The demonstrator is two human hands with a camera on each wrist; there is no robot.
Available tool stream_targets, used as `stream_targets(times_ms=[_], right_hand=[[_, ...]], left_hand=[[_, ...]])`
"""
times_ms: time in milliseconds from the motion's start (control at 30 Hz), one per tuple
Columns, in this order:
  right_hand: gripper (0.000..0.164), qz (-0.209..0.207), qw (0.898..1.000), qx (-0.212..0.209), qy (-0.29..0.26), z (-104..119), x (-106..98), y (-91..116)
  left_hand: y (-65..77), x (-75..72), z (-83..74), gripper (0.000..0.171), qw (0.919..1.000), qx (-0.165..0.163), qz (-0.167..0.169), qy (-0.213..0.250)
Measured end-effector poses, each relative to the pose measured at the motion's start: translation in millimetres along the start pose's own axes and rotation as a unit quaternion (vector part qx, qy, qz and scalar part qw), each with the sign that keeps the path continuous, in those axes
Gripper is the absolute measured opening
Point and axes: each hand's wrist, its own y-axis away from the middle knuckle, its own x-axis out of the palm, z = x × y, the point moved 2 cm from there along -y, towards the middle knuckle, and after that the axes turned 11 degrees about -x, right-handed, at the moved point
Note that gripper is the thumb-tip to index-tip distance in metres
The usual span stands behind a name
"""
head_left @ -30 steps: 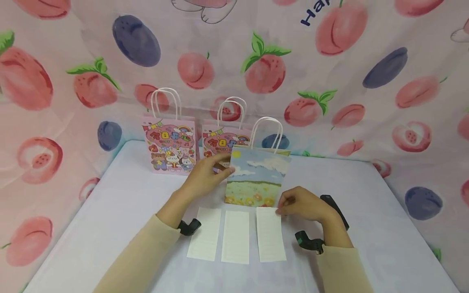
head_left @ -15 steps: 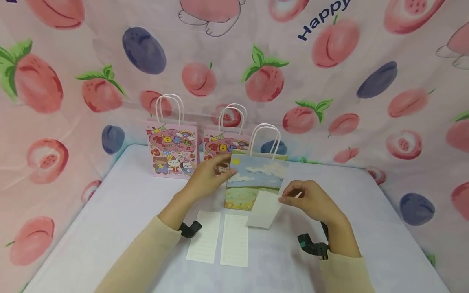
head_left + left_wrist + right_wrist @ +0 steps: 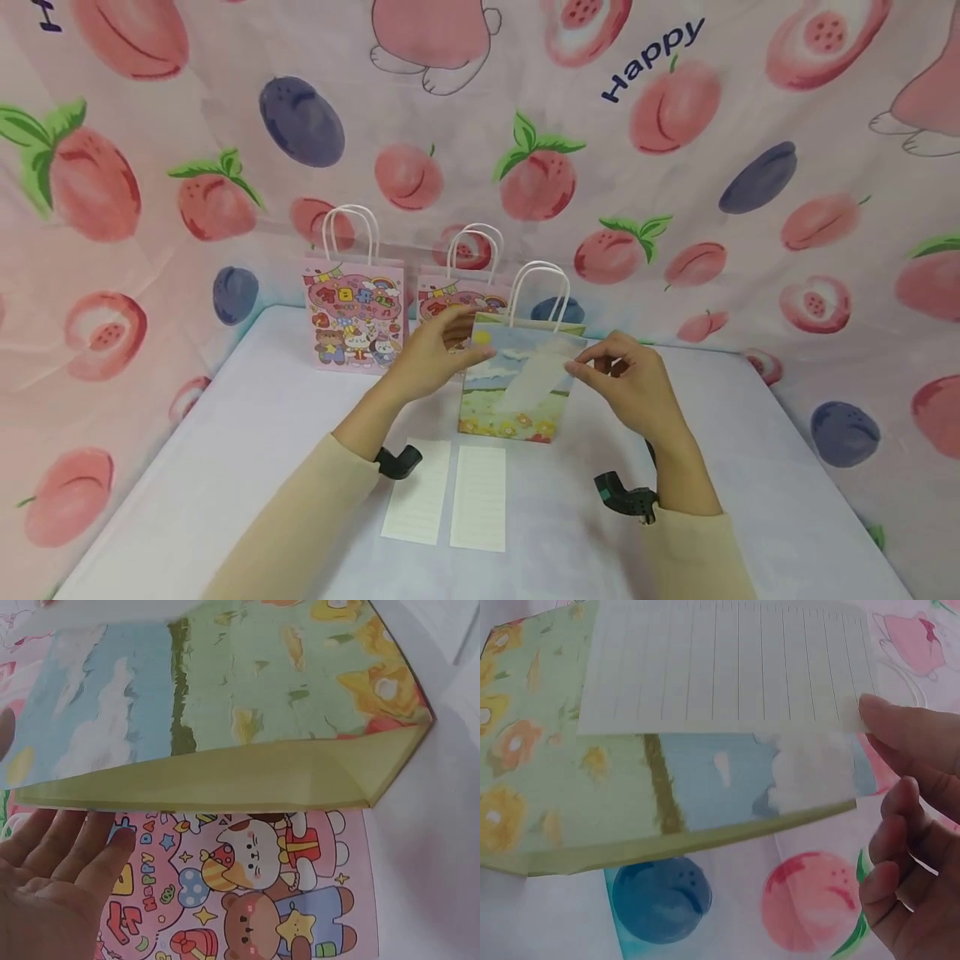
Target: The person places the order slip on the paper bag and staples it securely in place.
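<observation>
A paper gift bag (image 3: 495, 404) with a painted sky and flower meadow stands upright on the table, its white handles up. My left hand (image 3: 431, 354) holds its upper left side, thumb on the front and fingers at the back edge; the left wrist view shows those fingers (image 3: 90, 847) against the bag's rear edge. A blank-faced white paper slip, blurred in the head view, overlaps the bag's front; ruled lines show on this slip (image 3: 727, 667) in the right wrist view. Between thumb and index finger my right hand (image 3: 630, 383) pinches the slip at its upper end.
Two lined paper slips, a left one (image 3: 416, 500) and a right one (image 3: 477, 500), lie on the white table in front of the bag. Behind it stand two pink cartoon gift bags, one at left (image 3: 352, 325) and one partly hidden (image 3: 457, 292). A fruit-print cloth (image 3: 480, 125) hangs behind.
My right hand has lifted the rightmost slip off the table and raised it in front of the meadow bag. The left hand keeps its hold on the bag. The head view has tilted up slightly.
</observation>
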Motion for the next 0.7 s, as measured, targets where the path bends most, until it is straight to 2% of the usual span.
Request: stream_targets(times_ms=[233, 367, 467, 700], right_hand=[[0.009, -0.03, 0.999, -0.028, 0.022, 11.5, 9.2, -15.6], [0.01, -0.046, 0.996, -0.052, 0.051, 14.3, 15.9, -20.2], [0.011, -0.064, 0.993, -0.063, 0.071, 14.5, 19.4, -21.5], [0.013, -0.087, 0.989, -0.059, 0.101, 14.8, 26.7, -21.6]], left_hand=[[-10.0, 8.6, -1.3, 0.074, 0.9981, 0.012, 0.039, 0.047], [-14.4, 14.3, -1.0, 0.071, 0.9947, 0.021, 0.06, 0.081], [-16.3, 18.4, -2.3, 0.066, 0.9942, 0.019, 0.056, 0.089], [-19.3, 24.5, -2.0, 0.047, 0.9956, -0.005, 0.023, 0.09]])
